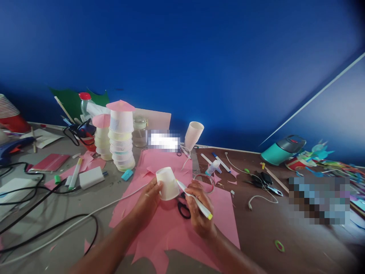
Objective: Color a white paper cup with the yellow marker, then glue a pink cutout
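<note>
My left hand (pixel 150 196) is closed on a white paper cup (pixel 167 183), which is tilted with its wide rim toward me. In my right hand (pixel 201 209) is a white marker (pixel 199 202) with a yellow end, its tip at the cup's right side. Whether the tip touches the cup I cannot tell. Both hands are over pink paper (pixel 159 236) with ragged cut edges. Black-handled scissors (pixel 184 210) lie on the paper between my hands, partly hidden by the cup and right hand.
Two stacked-cup towers (pixel 121 142) with pink paper tops stand at the left back, near a glass jar (pixel 140 131). A nested cup stack (pixel 194 135) leans at the back. Right of the paper are a glue bottle (pixel 213 167), tape roll (pixel 203 183) and keys (pixel 258 180). Cables (pixel 94 213) cross the left side.
</note>
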The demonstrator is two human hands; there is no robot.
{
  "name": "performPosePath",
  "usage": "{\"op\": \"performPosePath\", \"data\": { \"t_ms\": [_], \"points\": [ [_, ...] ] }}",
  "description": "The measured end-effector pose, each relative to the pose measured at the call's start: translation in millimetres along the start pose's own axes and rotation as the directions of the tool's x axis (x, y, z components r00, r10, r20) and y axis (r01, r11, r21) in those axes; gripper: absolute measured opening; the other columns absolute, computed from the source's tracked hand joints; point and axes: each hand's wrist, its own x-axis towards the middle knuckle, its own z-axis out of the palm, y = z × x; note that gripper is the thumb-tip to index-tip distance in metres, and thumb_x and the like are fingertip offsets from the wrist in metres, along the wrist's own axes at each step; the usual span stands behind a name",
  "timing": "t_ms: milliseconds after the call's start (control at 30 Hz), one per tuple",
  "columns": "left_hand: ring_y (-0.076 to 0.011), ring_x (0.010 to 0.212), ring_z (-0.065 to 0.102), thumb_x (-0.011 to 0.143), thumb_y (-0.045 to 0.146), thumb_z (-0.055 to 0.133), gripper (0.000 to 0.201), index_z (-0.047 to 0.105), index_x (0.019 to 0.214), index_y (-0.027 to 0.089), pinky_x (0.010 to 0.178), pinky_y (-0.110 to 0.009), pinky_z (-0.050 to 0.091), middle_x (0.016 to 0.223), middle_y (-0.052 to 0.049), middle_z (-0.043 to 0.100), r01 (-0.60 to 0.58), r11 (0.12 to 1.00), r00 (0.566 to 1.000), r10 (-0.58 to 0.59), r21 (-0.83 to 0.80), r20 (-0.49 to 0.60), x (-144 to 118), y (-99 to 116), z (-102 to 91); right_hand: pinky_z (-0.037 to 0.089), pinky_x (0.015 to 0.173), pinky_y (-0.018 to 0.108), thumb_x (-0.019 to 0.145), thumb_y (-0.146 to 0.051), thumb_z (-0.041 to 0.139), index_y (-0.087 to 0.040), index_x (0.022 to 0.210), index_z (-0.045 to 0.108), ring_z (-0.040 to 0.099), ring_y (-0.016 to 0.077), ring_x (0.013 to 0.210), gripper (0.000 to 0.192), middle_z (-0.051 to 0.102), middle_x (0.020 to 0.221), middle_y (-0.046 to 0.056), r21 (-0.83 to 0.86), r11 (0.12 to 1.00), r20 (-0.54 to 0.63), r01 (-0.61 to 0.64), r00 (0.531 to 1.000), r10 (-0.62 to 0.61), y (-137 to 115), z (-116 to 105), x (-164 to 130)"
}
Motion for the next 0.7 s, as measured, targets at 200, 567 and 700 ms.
{"op": "performPosePath", "data": {
  "t_ms": [200,567,700],
  "points": [
    [-0.0262,0.100,0.068,0.083,0.043,0.075,0.034,0.072,0.105,0.017,0.083,-0.034,0.050,0.098,-0.007,0.076,0.004,1.000,1.000,-0.004,-0.019,-0.021,0.5,-0.3,-1.1,0.051,0.086,0.050,0.098,-0.023,0.046,-0.026,0.097,0.062,0.063,0.0209,0.079,0.016,0.063,0.078,0.001,0.000,1.000,0.033,0.028,0.999,-0.028,-4.6,-2.0,1.8],
    [-0.0299,0.104,0.067,0.087,0.041,0.070,0.032,0.073,0.107,0.016,0.091,-0.038,0.048,0.096,-0.007,0.077,-0.006,1.000,1.000,0.005,-0.027,-0.027,-1.4,1.3,-2.0,0.048,0.090,0.048,0.094,-0.018,0.047,-0.024,0.097,0.061,0.059,0.0184,0.074,0.016,0.059,0.075,-0.001,0.069,0.991,0.071,0.118,0.990,-0.122,-12.3,-0.5,-2.8],
    [-0.0320,0.107,0.066,0.090,0.043,0.066,0.034,0.072,0.111,0.017,0.091,-0.040,0.048,0.099,-0.008,0.077,0.005,1.000,1.000,-0.004,-0.021,0.030,-0.3,0.0,-3.2,0.049,0.084,0.044,0.098,-0.022,0.047,-0.025,0.101,0.062,0.059,0.0214,0.084,0.016,0.061,0.083,0.003,0.044,0.999,-0.011,-0.016,1.000,0.016,-3.7,-1.2,-3.6]
  ]
}}
